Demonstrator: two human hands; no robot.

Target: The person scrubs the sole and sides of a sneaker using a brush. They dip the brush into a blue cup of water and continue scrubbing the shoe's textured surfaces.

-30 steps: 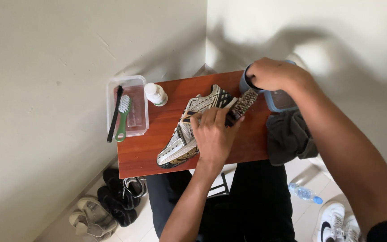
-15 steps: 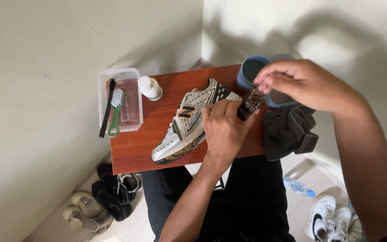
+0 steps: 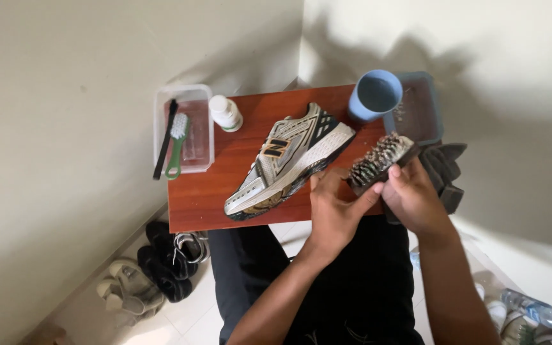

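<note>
- Nearest the camera, the person's dark-trousered lap (image 3: 352,281) fills the bottom of the view, and both forearms rise from the lower edge, cut off at the frame.
- The left hand (image 3: 335,211) is loosely curled at the near edge of the board, its fingertips resting against the side of the sole; whether it truly grips the shoe cannot be told.
- The right hand (image 3: 415,199) is closed around the handle of a dark-backed scrubbing brush with pale stiff bristles (image 3: 378,160), bristles turned upward; the handle itself is hidden inside the fingers.
- The grey and white mesh running shoe with a dark sole (image 3: 289,160) lies diagonally on the reddish-brown wooden board (image 3: 212,198), toe toward the person, heel toward the wall.
- A crumpled dark grey cloth (image 3: 447,172) sits just behind the right hand, partly covered by it.
- Farther back, a light blue plastic cup (image 3: 374,96) stands at the board's far right corner, touching a grey-rimmed rectangular tray (image 3: 424,108) whose contents are hard to make out.
- A small white bottle (image 3: 226,114) stands at the far left corner.
- Beside it, a clear plastic tub (image 3: 186,128) holds a green-handled brush with white bristles (image 3: 176,144) and a thin black brush (image 3: 166,137).
- On the floor at left, dark and pale shoes (image 3: 161,262) lie in a jumble; at lower right, a clear water bottle (image 3: 535,312) is partly cut off.
</note>
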